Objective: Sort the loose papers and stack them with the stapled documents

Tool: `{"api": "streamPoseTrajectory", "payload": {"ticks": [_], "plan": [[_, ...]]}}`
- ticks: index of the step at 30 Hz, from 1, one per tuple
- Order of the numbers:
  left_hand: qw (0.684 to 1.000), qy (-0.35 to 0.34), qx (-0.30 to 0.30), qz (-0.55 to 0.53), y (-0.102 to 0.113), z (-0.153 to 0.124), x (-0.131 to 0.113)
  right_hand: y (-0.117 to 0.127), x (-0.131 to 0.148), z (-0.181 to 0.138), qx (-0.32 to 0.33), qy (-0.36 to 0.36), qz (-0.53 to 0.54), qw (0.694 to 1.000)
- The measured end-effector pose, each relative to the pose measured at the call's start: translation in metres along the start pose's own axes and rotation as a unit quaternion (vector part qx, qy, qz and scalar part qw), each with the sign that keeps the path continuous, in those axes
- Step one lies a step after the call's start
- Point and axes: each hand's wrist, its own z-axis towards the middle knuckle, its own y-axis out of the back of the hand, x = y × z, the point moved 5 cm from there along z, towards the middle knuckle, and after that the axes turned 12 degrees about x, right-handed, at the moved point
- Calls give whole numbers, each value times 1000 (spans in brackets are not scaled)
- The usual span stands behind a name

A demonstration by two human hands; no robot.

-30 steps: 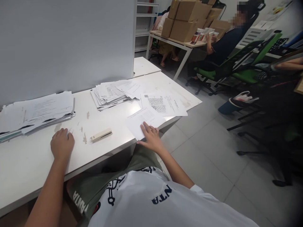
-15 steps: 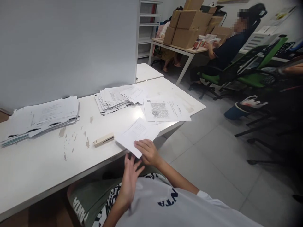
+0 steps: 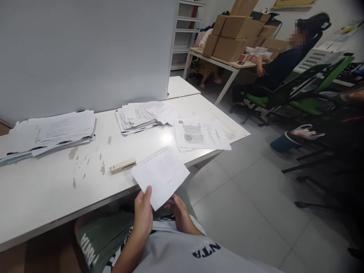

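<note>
A printed sheet of paper (image 3: 165,170) is held over the table's front edge, tilted toward me. My left hand (image 3: 143,210) pinches its near left edge, thumb on top and fingers underneath. Beside the sheet's near right edge is my right hand (image 3: 182,214), loosely open, its fingertips partly hidden under the paper. To the left of the sheet a cream stapler (image 3: 123,165) lies on the white table (image 3: 51,193). Beyond the sheet, printed pages (image 3: 203,134) with a dense patterned block rest near the table's right corner.
Two paper stacks, a left one (image 3: 57,131) and a middle one (image 3: 139,117), lie before a grey partition (image 3: 85,53). Across the floor, a person (image 3: 280,60) sits at another table with cardboard boxes (image 3: 230,49). A blue bin (image 3: 286,142) and green chairs (image 3: 309,104) stand right.
My left hand has come up and taken hold of the sheet's near edge. My right hand has left the sheet's top and dropped below its right edge. The sheet has moved toward me.
</note>
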Motion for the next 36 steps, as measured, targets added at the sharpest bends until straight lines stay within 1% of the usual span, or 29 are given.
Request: {"api": "streamPoseTrajectory", "payload": {"ticks": [2,5,7,10,13,18,21,23,27,30,33,36], "plan": [[1000,27,2,3,1,4,0,-14,-2,4,22,-22,64,997],[997,61,32,33,1,12,-1,-20,14,18,-12,-39,103,994],[995,70,54,52,2,17,-3,-19,27,28,-31,-49,91,994],[989,90,80,84,4,24,-8,-17,39,38,-33,-55,59,996],[985,101,97,97,6,29,-15,-18,37,38,-14,-68,30,997],[988,103,98,66,10,33,-26,-26,27,33,17,-100,-36,994],[988,95,96,72,11,34,-30,-31,28,34,32,-97,-50,993],[989,79,83,92,14,34,-31,-33,29,35,41,-94,-61,993],[983,30,43,174,22,32,-32,-32,29,36,53,-91,-91,990],[975,13,55,215,23,30,-35,-32,30,38,67,-86,-99,989],[972,6,77,220,19,30,-39,-36,34,44,90,-73,-95,989],[971,-17,42,237,19,31,-42,-42,41,51,94,-76,-91,988]]}}
